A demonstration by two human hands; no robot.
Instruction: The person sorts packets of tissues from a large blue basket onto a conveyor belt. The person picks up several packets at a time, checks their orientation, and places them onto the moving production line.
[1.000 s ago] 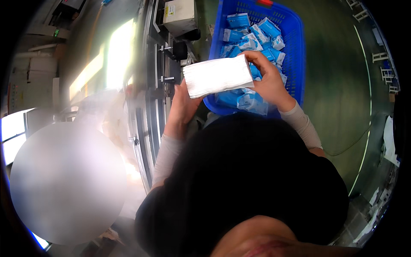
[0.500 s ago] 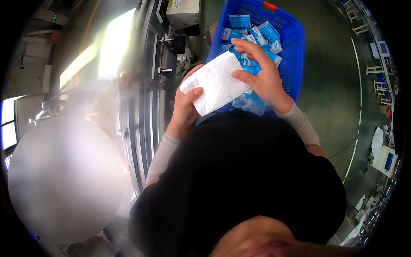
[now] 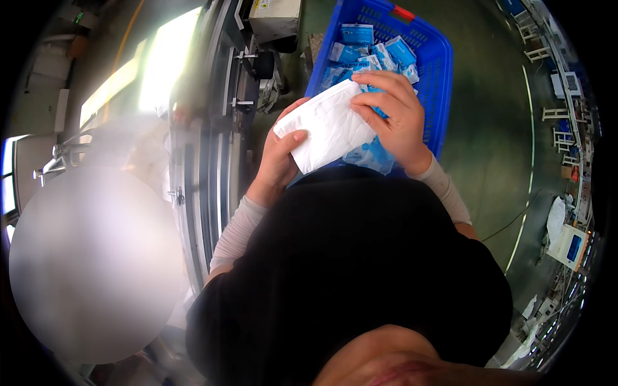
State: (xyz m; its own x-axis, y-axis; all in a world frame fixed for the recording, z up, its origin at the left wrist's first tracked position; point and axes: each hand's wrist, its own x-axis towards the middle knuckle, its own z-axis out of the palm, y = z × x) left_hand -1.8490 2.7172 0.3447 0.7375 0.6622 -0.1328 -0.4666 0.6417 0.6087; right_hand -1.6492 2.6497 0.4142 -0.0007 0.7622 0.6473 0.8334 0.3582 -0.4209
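Observation:
A folded white pad (image 3: 329,128), soft and slightly creased, is held tilted in front of my chest. My left hand (image 3: 279,153) grips its left end, thumb on top and the other fingers underneath, mostly hidden. At the upper right corner my right hand (image 3: 394,116) is closed, fingertips and thumb pressed against the pad's edge. Below and beyond the pad stands a blue plastic basket (image 3: 440,83) with slotted walls. Several blue-and-white packets (image 3: 400,51) lie loosely inside it, partly covered by my right hand and the pad.
Along my left runs a metal machine frame (image 3: 222,128) with black knobs and clamps. A large pale round object (image 3: 96,264), blurred, is at the lower left. A grey box (image 3: 275,19) sits past the frame. White stools (image 3: 555,114) line the far right, beyond a floor line.
My right hand's fingers have closed in from being spread apart, and now touch the pad's upper right corner. My left hand keeps its grip. The whole view has shifted slightly.

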